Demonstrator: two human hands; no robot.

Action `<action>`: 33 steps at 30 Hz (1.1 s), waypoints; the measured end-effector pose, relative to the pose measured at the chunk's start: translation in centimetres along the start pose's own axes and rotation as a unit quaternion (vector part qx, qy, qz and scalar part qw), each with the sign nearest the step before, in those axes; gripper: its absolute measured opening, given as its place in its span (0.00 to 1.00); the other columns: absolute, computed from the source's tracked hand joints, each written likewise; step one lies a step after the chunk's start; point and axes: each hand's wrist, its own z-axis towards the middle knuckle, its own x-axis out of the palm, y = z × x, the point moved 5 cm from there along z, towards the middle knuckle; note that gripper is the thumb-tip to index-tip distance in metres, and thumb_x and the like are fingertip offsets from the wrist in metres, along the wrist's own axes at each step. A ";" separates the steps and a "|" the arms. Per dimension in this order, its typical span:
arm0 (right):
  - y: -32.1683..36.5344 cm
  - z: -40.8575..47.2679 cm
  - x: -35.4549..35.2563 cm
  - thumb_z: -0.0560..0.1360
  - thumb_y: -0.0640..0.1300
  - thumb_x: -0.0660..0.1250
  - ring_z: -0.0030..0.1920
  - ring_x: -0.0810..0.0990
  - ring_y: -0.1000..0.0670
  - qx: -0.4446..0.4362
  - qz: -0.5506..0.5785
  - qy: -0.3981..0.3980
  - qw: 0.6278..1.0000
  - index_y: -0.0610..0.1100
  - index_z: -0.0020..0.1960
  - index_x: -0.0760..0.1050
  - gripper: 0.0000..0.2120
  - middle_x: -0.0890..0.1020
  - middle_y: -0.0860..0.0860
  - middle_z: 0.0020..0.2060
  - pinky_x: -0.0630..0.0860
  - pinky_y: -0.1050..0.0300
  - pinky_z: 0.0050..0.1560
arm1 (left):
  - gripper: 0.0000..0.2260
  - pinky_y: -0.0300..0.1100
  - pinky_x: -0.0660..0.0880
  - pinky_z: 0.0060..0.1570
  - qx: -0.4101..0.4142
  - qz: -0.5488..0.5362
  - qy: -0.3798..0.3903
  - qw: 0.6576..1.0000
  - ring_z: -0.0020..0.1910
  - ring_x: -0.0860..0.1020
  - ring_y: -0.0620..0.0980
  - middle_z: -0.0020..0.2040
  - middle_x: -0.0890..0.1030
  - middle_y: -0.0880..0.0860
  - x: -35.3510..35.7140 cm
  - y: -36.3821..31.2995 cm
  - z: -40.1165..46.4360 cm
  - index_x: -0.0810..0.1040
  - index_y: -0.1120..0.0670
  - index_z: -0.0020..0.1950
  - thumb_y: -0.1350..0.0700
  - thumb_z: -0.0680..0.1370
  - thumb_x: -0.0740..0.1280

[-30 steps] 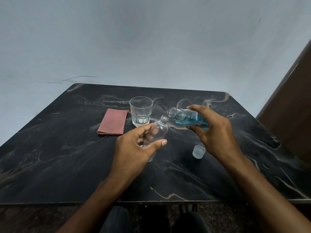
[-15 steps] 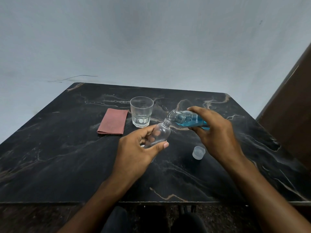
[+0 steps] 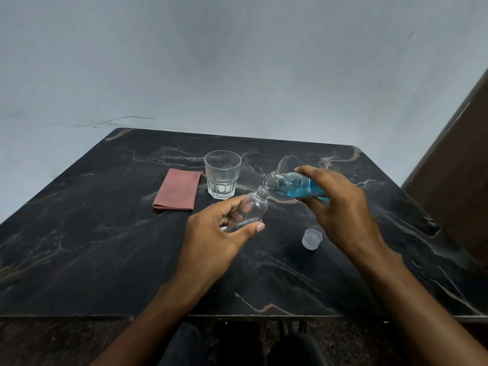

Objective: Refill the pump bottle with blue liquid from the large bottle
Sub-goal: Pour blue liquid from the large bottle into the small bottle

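The left hand (image 3: pixel 216 233) is wrapped around the small clear pump bottle (image 3: pixel 249 210), tilted with its open neck up and to the right, while the right hand (image 3: pixel 335 204) is closed around the large bottle (image 3: pixel 293 186), lying almost level with its mouth just above that neck. Pouring well likely means holding the two mouths together and tipping slowly, since the opening is narrow and blue liquid could spill onto the table (image 3: pixel 105 260). The right hand hides the large bottle's rear half, no stream is visible, and I see no pump head, only a loose cap (image 3: pixel 311 239).
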 end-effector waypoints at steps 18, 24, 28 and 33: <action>0.2 0.0 -0.4 0.69 0.34 0.78 0.57 0.76 0.50 -0.036 -0.029 -0.005 0.999 0.43 0.64 0.77 0.25 0.83 0.46 0.55 0.75 0.52 0.57 | 0.29 0.22 0.74 0.48 0.018 0.027 -0.001 0.999 0.51 0.82 0.30 0.48 0.83 0.34 -0.1 0.1 -0.1 0.76 0.33 0.60 0.56 0.67 0.82; 0.3 0.2 -0.5 0.69 0.34 0.77 0.57 0.75 0.52 -0.039 -0.029 -0.004 0.999 0.42 0.64 0.77 0.24 0.83 0.46 0.55 0.73 0.53 0.57 | 0.28 0.24 0.75 0.49 0.016 0.025 0.004 1.000 0.51 0.83 0.35 0.49 0.84 0.34 0.0 0.2 0.0 0.77 0.35 0.62 0.54 0.68 0.82; 0.2 0.2 -0.6 0.69 0.34 0.77 0.57 0.75 0.52 -0.038 -0.030 -0.006 0.999 0.42 0.63 0.78 0.24 0.84 0.46 0.55 0.73 0.53 0.57 | 0.28 0.25 0.75 0.50 0.016 0.027 0.003 1.000 0.51 0.83 0.36 0.49 0.84 0.33 0.0 0.3 0.1 0.76 0.32 0.60 0.54 0.68 0.82; 0.2 0.1 -0.6 0.69 0.35 0.77 0.57 0.75 0.52 -0.038 -0.033 -0.002 0.999 0.42 0.64 0.77 0.24 0.84 0.46 0.55 0.74 0.51 0.57 | 0.28 0.24 0.75 0.49 0.017 0.031 -0.001 0.999 0.51 0.83 0.35 0.48 0.83 0.32 0.0 0.3 0.1 0.74 0.28 0.56 0.54 0.68 0.82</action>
